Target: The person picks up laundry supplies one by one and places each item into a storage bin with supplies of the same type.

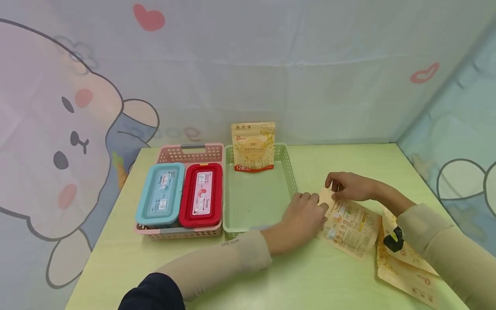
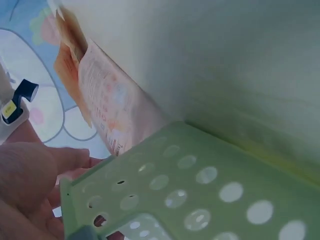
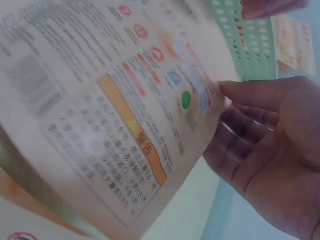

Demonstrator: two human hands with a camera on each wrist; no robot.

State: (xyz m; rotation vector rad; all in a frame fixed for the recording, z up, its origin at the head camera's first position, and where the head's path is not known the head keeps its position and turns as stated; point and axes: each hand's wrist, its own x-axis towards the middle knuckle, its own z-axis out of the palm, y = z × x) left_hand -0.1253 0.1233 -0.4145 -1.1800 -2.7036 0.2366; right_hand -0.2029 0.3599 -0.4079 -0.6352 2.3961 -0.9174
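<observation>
A cream-coloured printed pouch [image 1: 348,224] is held tilted above the right side of the table, its text-covered back [image 3: 135,125] filling much of the right wrist view. My right hand [image 1: 352,186] pinches its upper edge between thumb and fingers. At the same top end, my left hand [image 1: 304,217] has its curled fingers on the neighbouring corner; the green basket's wall partly hides that contact in the left wrist view. Beside my left hand stands the green basket [image 1: 292,172], with a similar yellow pouch [image 1: 253,146] upright at its back.
Left of the green basket, a pink basket [image 1: 191,153] carries a blue-lidded box [image 1: 160,193] and a red-lidded box [image 1: 202,196]. More yellow pouches [image 1: 407,275] lie at the right, partly under my right forearm. A printed curtain [image 1: 290,86] hangs behind the table.
</observation>
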